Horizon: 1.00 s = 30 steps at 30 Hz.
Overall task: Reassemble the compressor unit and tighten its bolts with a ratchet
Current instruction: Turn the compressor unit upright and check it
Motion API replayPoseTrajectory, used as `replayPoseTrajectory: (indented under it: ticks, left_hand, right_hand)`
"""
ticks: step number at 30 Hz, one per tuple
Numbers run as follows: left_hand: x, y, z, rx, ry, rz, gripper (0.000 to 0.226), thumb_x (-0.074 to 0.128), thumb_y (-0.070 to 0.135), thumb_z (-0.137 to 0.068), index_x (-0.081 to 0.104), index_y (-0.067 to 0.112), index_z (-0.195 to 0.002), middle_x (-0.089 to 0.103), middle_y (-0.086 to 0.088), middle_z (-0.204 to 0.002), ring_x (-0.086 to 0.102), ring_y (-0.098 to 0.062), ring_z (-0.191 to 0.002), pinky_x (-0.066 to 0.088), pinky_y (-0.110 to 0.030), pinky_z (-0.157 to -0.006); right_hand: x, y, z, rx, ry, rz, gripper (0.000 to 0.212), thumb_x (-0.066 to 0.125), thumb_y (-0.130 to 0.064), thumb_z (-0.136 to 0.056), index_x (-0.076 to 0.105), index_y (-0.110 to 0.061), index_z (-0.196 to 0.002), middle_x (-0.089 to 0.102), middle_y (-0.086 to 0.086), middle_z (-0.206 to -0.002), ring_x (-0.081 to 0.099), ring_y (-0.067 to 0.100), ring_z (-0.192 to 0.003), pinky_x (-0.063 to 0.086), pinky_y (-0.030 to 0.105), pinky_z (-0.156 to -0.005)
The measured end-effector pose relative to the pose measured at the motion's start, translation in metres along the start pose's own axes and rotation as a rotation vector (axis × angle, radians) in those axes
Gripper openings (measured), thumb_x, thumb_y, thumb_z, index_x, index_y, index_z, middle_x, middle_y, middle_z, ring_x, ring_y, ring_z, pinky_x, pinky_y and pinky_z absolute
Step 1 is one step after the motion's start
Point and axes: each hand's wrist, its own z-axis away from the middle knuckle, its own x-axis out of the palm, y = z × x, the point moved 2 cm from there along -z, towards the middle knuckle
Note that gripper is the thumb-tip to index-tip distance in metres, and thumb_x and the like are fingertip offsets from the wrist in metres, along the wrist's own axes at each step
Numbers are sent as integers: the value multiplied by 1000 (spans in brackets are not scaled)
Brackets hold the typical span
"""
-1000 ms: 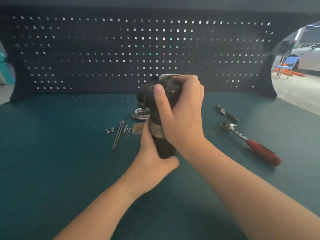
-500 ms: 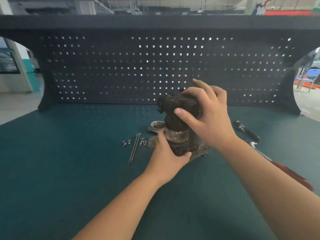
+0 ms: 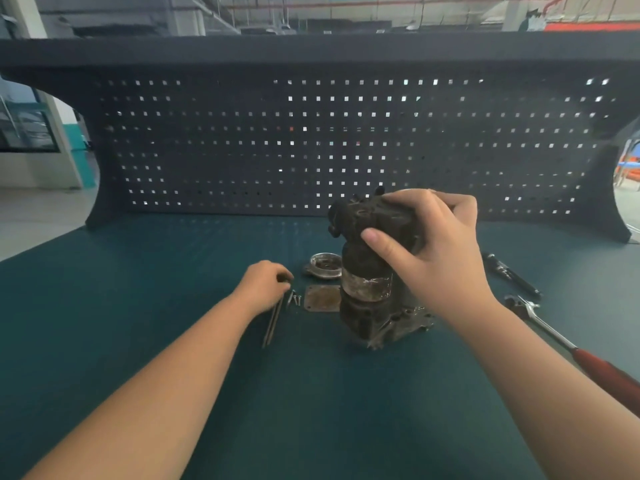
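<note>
Compressor point(image 3: 370, 271), dark grimy metal cylinder, stands upright on teal bench point(image 3: 138, 289), long axis vertical. Right hand point(image 3: 433, 251) grips its top; left hand point(image 3: 265, 285) pinches long steel bolts point(image 3: 272, 323).

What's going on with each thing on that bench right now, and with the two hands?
Compressor unit: upright on the mat, top gripped.
Right hand: holds the compressor's top.
Left hand: fingers curled at the long bolts.
Long bolts: lying flat.
Ratchet: lying untouched.
Round cap: off, lying behind the square plate.

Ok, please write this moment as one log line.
right hand: holds compressor upright on mat | left hand: pinches long bolts | ratchet: untouched
</note>
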Motion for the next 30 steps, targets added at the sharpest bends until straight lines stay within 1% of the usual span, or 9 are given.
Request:
replayPoseTrajectory:
  ticks: [2, 6, 10, 14, 17, 20, 22, 25, 30]
  left_hand:
    - [11, 0, -11, 20, -60, -46, 23, 63, 14, -93, 72, 12, -115, 70, -5, -119, 61, -19, -113, 43, -25, -97]
    - [17, -3, -19, 18, -31, -48, 17, 66, 16, -91, 77, 10, -102, 74, -5, -104, 64, -17, -99, 42, -21, -80]
    - [11, 2, -12, 18, 112, 23, 16, 66, 17, -92, 77, 9, -99, 74, -6, -102, 64, -19, -97, 41, -22, -81]
    - [-23, 30, 25, 44, 440, 624, 11, 66, 11, -91, 73, 16, -84, 75, 1, -82, 72, -17, -74, 56, -31, -78]
    - [-41, 57, 85, 278, 579, 895, 12, 69, 16, -87, 74, 26, -83, 75, 9, -78, 74, -11, -73, 56, -19, -71]
    - [-38, 76, 138, 614, 668, 735, 6, 71, 25, -84, 76, 27, -86, 74, 12, -90, 73, -15, -83, 56, -22, -78]
    - [-28, 83, 150, 775, 739, 524, 7, 71, 17, -84, 75, 12, -86, 70, 8, -94, 70, -12, -86, 55, -22, -81]
    - [-18, 85, 146, 802, 825, 375, 8, 75, 7, -82, 74, -1, -83, 67, 1, -94, 64, -7, -86, 53, -18, -84]
    - [-14, 84, 140, 788, 856, 322, 5, 75, 1, -79, 74, -3, -82, 67, 0, -95, 64, -6, -87, 54, -20, -84]
  right_hand:
    - [0, 1, 0, -7, 0, -6, 51, 55, -67, -79, 57, -34, -117, 48, -37, -103, 31, 13, -117, 41, 51, -99]
    - [0, 1, 0, -8, 5, 2, 50, 55, -67, -80, 58, -33, -116, 52, -30, -103, 34, 18, -118, 41, 50, -99]
    - [0, -1, 0, -8, 10, 9, 52, 55, -66, -80, 60, -29, -116, 55, -24, -103, 35, 20, -117, 41, 51, -98]
    - [-2, -1, 0, -4, 5, 8, 50, 54, -66, -80, 60, -30, -115, 54, -26, -102, 34, 17, -116, 41, 50, -97]
    - [-2, -2, 0, -4, 1, 6, 50, 55, -65, -80, 60, -30, -115, 53, -27, -101, 33, 15, -115, 40, 50, -97]
    - [-2, -4, 0, 0, -10, 13, 50, 56, -64, -81, 61, -28, -115, 56, -24, -101, 37, 21, -116, 40, 50, -98]
    - [-3, -4, 0, 1, -16, 19, 50, 59, -62, -82, 61, -26, -116, 61, -20, -103, 38, 23, -116, 39, 50, -98]
    - [-4, -5, 1, -1, -13, 17, 47, 63, -59, -83, 61, -25, -116, 63, -16, -103, 38, 23, -116, 39, 50, -98]
    - [-4, -6, 0, -3, 5, 16, 46, 66, -57, -83, 63, -24, -114, 65, -12, -100, 39, 25, -114, 38, 53, -98]
